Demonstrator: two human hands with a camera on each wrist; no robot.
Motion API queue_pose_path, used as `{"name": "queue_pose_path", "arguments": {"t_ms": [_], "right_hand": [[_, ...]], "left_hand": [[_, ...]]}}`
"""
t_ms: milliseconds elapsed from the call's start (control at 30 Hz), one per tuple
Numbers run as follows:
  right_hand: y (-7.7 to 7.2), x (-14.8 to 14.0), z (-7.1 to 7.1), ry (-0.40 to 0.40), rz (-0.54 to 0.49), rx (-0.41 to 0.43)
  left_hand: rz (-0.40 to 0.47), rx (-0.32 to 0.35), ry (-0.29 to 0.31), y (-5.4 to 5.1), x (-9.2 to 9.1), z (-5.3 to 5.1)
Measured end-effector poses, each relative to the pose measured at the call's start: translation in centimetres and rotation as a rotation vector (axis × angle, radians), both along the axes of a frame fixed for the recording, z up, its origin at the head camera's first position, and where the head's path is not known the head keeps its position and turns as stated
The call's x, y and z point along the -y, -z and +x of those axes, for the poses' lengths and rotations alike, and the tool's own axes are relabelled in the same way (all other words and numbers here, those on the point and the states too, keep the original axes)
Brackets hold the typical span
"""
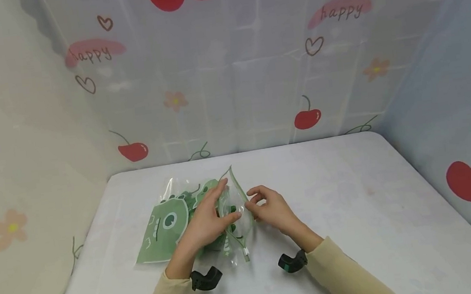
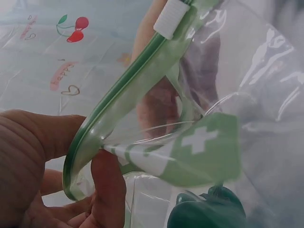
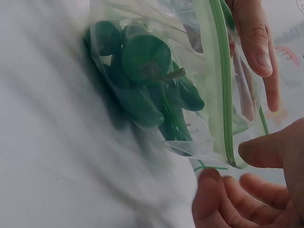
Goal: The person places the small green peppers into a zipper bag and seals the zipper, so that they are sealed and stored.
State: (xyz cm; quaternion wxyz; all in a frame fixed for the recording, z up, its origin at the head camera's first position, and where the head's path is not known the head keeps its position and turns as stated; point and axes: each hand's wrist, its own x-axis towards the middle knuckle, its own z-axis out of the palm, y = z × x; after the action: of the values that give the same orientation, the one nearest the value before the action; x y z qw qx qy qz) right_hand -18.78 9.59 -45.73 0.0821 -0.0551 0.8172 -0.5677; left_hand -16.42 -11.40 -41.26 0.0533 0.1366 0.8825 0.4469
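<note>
A clear zip bag (image 1: 240, 192) with a green strip along its mouth lies on the white table. Its mouth gapes towards the right. My left hand (image 1: 208, 217) holds the far-left side of the mouth; in the left wrist view the edge runs between thumb and fingers (image 2: 109, 190). My right hand (image 1: 272, 208) pinches the opposite edge, thumb (image 3: 263, 149) against the strip. A white slider (image 2: 172, 18) sits on the strip. Inside are dark green rounded pieces (image 3: 145, 57), one with a stem, like toy vegetables. My left hand hides part of the bag.
Left of my left hand lies clear plastic with a green dinosaur face (image 1: 168, 226); whether it belongs to the same bag I cannot tell. The white table (image 1: 355, 216) extends to the right. Curtains (image 1: 254, 82) printed with cherries stand behind and at both sides.
</note>
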Motion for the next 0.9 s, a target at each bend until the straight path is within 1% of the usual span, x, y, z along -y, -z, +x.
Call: {"name": "queue_pose_path", "arguments": {"t_ms": [100, 200, 367, 467, 667, 767, 900], "right_hand": [[0.3, -0.3, 0.3, -0.041, -0.066, 0.068], [0.5, -0.5, 0.5, -0.073, -0.109, 0.094], [0.7, -0.5, 0.7, -0.086, -0.141, 0.106], [0.9, -0.5, 1.0, -0.076, -0.165, 0.121], [1.4, -0.4, 1.3, -0.062, -0.242, 0.159], [1.7, -0.6, 1.5, -0.06, -0.278, 0.169], [2.1, -0.8, 1.8, -0.053, -0.302, 0.167]], "left_hand": [[-0.004, -0.012, -0.019, -0.1, -0.2, 0.3], [-0.021, -0.03, -0.05, -0.1, -0.5, 0.6], [-0.062, -0.071, -0.15, 0.3, -1.2, 0.9], [-0.087, -0.118, -0.186, 0.5, -1.7, 1.2], [-0.163, -0.234, -0.219, 1.0, -2.9, 1.9], [-0.197, -0.288, -0.251, 1.2, -3.6, 2.2], [-0.223, -0.351, -0.283, 1.4, -4.5, 2.6]]}}
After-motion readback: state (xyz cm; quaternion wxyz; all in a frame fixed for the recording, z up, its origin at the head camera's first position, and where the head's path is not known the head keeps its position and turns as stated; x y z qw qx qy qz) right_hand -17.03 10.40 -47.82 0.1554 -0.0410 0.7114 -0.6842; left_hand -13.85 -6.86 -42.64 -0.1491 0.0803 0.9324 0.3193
